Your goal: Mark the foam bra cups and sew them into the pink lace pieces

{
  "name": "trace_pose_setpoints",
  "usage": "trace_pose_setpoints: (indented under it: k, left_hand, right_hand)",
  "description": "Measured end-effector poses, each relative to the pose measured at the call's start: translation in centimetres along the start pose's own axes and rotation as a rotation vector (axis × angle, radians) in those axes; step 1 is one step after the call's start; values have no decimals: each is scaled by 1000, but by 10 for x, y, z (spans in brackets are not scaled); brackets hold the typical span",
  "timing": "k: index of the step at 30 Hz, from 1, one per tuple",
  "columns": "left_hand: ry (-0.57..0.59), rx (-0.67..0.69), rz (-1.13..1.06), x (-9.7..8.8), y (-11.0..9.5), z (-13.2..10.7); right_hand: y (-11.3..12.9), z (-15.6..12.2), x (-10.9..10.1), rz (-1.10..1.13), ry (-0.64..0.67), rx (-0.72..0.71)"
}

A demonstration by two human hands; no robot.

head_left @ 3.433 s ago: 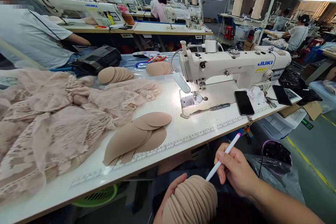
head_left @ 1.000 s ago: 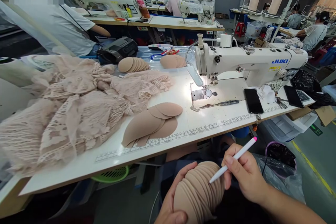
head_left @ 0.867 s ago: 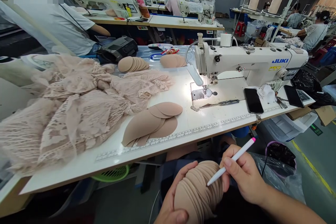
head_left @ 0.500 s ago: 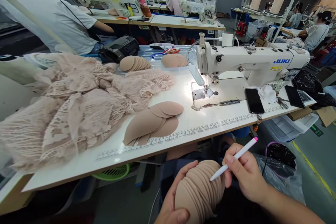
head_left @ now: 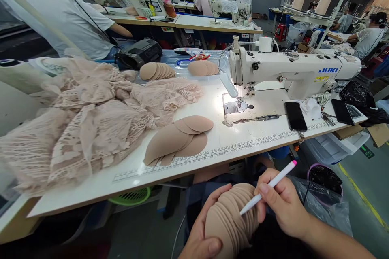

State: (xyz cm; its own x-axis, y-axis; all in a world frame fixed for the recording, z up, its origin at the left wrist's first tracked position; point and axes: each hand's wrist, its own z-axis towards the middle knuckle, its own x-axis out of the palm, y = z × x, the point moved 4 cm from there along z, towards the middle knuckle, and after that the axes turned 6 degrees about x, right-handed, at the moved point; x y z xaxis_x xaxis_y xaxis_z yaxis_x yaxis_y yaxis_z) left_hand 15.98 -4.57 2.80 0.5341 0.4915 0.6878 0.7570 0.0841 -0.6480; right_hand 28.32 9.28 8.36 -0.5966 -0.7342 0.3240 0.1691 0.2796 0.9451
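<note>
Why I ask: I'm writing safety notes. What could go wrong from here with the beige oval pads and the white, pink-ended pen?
The fanned stack of beige oval pads is held in the left hand, so some might slip out. The white, pink-ended pen in the right hand slants toward their edges; a slip could leave a stray mark.

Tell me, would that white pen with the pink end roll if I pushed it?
The slim white pen with a pink end would probably roll, since its barrel looks round. It's likely stiff, looking straight in the right hand, and probably light, being so slim.
</note>
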Motion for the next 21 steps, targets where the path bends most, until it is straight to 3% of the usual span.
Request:
trace_pose_setpoints:
  k: [5, 9, 13, 21]
  left_hand:
    - [52, -4, -24, 5, -2, -1]
    - [44, -13, -53, 6, -2, -1]
    - [21, -13, -47, 8, -4, -2]
    - [-41, -33, -16, -5, 1, -3]
  right_hand:
    - [1, -1, -1, -15, -42, -16]
    - [2, -1, 2, -46, 9, -10]
    - [1, -1, -1, -4, -28, -43]
    - [2, -2, 5, -136, -14, -14]
